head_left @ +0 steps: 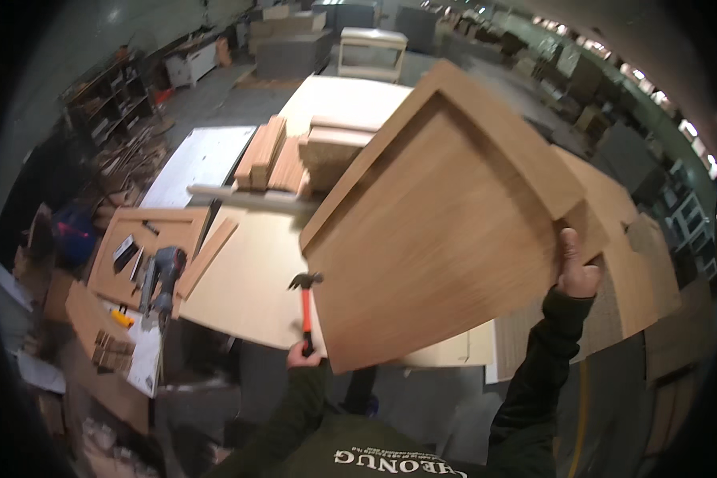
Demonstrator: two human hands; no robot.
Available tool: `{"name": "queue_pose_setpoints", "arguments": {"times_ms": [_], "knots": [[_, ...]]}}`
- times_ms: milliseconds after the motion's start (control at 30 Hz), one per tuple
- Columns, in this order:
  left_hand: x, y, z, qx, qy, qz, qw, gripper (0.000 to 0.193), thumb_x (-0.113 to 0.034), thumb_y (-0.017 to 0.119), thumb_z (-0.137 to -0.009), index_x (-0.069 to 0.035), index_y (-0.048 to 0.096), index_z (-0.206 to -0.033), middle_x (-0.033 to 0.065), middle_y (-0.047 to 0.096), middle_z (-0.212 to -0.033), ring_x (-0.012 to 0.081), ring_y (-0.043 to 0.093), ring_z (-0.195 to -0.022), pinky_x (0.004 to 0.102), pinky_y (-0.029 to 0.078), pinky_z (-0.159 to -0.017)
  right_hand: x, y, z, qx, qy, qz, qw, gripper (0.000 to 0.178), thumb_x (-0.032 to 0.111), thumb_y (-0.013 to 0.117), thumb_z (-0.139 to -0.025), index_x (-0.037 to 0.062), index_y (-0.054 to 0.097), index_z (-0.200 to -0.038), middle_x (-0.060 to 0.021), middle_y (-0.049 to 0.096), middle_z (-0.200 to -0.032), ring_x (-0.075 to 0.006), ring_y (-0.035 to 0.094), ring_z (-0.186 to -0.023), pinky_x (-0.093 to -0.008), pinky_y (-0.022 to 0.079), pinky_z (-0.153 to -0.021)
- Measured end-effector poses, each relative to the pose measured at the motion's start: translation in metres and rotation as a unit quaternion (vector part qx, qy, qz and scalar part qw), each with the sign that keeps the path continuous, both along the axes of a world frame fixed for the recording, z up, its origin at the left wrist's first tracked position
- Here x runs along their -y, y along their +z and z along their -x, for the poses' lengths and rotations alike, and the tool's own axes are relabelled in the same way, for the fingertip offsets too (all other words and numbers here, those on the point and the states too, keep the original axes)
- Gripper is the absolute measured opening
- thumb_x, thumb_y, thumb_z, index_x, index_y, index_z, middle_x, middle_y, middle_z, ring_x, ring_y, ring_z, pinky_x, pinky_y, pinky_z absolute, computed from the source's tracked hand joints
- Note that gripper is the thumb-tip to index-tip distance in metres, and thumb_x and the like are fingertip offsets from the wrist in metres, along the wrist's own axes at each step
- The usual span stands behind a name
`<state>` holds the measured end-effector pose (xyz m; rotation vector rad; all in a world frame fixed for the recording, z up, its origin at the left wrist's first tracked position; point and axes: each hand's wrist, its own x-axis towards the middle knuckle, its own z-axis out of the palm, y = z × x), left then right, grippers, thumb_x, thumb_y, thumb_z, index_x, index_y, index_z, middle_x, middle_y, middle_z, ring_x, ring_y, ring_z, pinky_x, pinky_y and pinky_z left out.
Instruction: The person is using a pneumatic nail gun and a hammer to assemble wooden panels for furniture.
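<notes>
A claw hammer (pixel 307 307) with an orange and black handle stands upright in my left hand (pixel 303 355), its head toward the far side. My right hand (pixel 579 271) grips the right edge of a large wooden panel (pixel 430 247), thumb on the inner face. Raised wooden strips border the panel along its far and right sides. It is tilted up over the worktable and covers much of its right half. The panel's near left corner comes close to my left hand; whether they touch I cannot tell.
A grey nail gun (pixel 165 279) lies at the left by a framed wooden panel (pixel 195 217). Stacked wooden strips (pixel 261 151) stand at the back of the pale worktable board (pixel 247 279). A yellow tool (pixel 122 318) lies at the near left. Shelving (pixel 107 107) stands farther back left.
</notes>
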<state>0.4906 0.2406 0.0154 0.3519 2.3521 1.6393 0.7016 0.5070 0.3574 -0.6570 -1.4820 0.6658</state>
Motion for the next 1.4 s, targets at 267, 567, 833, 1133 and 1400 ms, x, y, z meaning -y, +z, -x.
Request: {"name": "queue_pose_setpoints", "arguments": {"times_ms": [267,567,833,1133,1400], "knots": [[0.021,0.061,0.118,0.052,-0.008,-0.329,0.943,0.007,-0.001,0.057,-0.068,-0.005,0.054,-0.073,-0.0007,0.045,-0.053,0.0081,0.043,-0.042,0.0219,0.034,-0.038,0.025,0.057,0.051,0.039,0.108,-0.034,0.993,0.033,0.025,0.063,-0.079,-0.0034,0.057,-0.094,-0.0067,0.061,-0.083,-0.0130,0.055,-0.075,-0.0262,0.043,-0.068],[0.051,0.247,0.242,-0.097,-0.133,-0.358,0.919,0.027,-0.026,0.055,-0.082,0.001,0.055,-0.083,-0.0027,0.040,-0.046,0.0054,0.036,-0.035,0.0197,0.026,-0.033,0.080,0.074,0.083,0.127,-0.198,-0.308,0.922,0.091,0.035,0.083,-0.052,-0.0013,0.037,-0.121,-0.0146,0.047,-0.115,-0.0244,0.049,-0.104,-0.0355,0.038,-0.090],[0.040,0.388,0.246,-0.276,-0.295,-0.346,0.847,0.049,-0.044,0.057,-0.079,0.004,0.052,-0.089,0.0002,0.043,-0.047,0.0060,0.040,-0.036,0.0181,0.031,-0.035,0.120,0.058,0.091,0.054,-0.087,-0.273,0.957,0.107,0.030,0.088,-0.042,-0.0026,0.030,-0.125,-0.0136,0.033,-0.126,-0.0182,0.053,-0.082,-0.0292,0.046,-0.068],[0.066,0.483,0.221,-0.303,-0.446,-0.158,0.828,0.028,-0.025,0.065,-0.077,-0.001,0.050,-0.079,0.0010,0.054,-0.061,0.0043,0.050,-0.049,0.0182,0.036,-0.042,0.160,0.038,0.080,-0.001,-0.056,-0.168,0.984,0.107,0.033,0.085,-0.048,-0.0028,0.023,-0.128,-0.0131,0.032,-0.126,-0.0166,0.054,-0.077,-0.0261,0.046,-0.061],[0.047,0.513,0.207,-0.335,-0.520,-0.118,0.777,0.020,-0.016,0.056,-0.083,-0.002,0.048,-0.094,-0.0030,0.048,-0.059,0.0012,0.045,-0.047,0.0152,0.034,-0.041,0.179,0.093,0.086,0.304,-0.303,-0.308,0.849,0.035,0.036,0.070,-0.065,0.0130,0.060,-0.089,-0.0117,0.050,-0.107,-0.0317,0.044,-0.106,-0.0473,0.031,-0.090]]}}
